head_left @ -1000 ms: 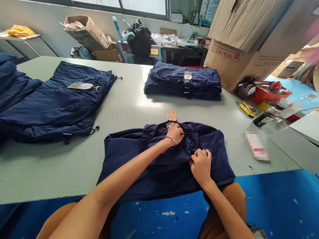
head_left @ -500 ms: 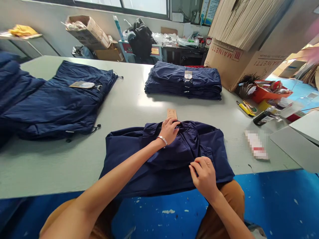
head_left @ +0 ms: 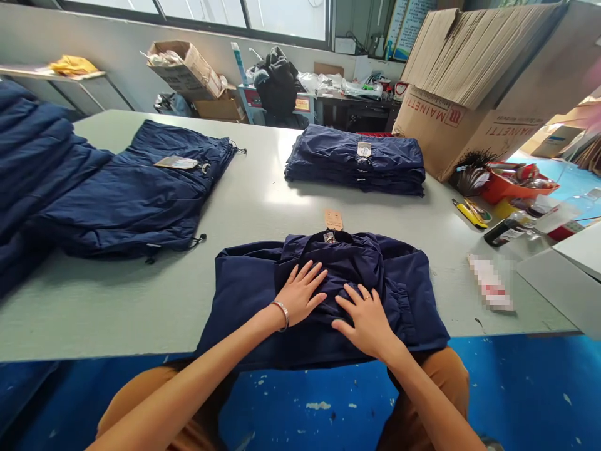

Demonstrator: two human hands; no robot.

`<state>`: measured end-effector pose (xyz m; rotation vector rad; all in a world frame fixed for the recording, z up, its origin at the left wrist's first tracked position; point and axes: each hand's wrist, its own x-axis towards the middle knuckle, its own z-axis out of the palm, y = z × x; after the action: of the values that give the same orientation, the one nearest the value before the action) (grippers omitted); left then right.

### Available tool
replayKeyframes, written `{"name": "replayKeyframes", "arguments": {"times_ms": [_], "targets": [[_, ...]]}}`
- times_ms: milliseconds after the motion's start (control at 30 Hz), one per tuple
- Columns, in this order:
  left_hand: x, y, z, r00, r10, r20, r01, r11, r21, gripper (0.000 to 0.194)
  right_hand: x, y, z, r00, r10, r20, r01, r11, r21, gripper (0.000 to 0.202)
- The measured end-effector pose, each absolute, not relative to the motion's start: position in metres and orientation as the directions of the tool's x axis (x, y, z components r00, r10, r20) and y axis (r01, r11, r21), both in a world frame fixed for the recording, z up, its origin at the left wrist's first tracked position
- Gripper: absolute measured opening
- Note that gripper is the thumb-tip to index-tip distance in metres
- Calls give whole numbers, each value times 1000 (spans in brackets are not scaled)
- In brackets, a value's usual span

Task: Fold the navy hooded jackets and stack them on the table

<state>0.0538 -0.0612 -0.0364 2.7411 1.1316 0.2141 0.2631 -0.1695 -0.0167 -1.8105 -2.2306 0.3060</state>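
A navy jacket (head_left: 248,294), partly folded, lies at the table's front edge before me. My left hand (head_left: 300,294) rests flat on its middle with the fingers spread, a silver bracelet on the wrist. To its right, my right hand (head_left: 366,316) also lies on the cloth, fingers apart, a ring on one finger. Beyond both hands is the collar or neck opening, with a brown paper tag (head_left: 333,220) sticking out onto the table. A gathered cuff (head_left: 402,304) shows beside my right hand.
A stack of folded navy garments (head_left: 352,163) sits farther back. More navy garments (head_left: 141,188) with cord ends spread over the left side. At right are a large cardboard box (head_left: 432,125), an orange basket (head_left: 516,188), a yellow cutter (head_left: 469,214), a dark bottle (head_left: 504,230) and a white box (head_left: 563,282).
My left hand has come down from the collar to the jacket's middle and flattened. My right hand has uncurled, moved left and spread on the cloth. The collar is now uncovered.
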Motion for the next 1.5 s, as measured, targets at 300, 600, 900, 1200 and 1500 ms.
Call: {"name": "replayKeyframes", "arguments": {"times_ms": [300, 600, 900, 1200, 1500], "targets": [[39, -60, -56, 569, 811, 136, 795, -585, 163, 58, 274, -129, -42, -32, 997, 64, 979, 44, -198, 61], [18, -57, -52, 612, 768, 189, 720, -640, 267, 45, 287, -133, -36, -46, 993, 111, 968, 72, -239, 47], [45, -10, -11, 417, 766, 489, 611, -635, 473, 29, 289, -57, 9, -124, 931, 344, 924, 235, -302, 23], [96, 62, -26, 429, 866, 255, 755, -499, 426, 25, 269, 24, 2, -207, 976, 63, 971, 213, -111, 12], [102, 66, -19, 551, 825, 124, 779, -562, 280, 24, 273, 19, -6, -417, 893, 171, 906, 424, -3, 24]]}}
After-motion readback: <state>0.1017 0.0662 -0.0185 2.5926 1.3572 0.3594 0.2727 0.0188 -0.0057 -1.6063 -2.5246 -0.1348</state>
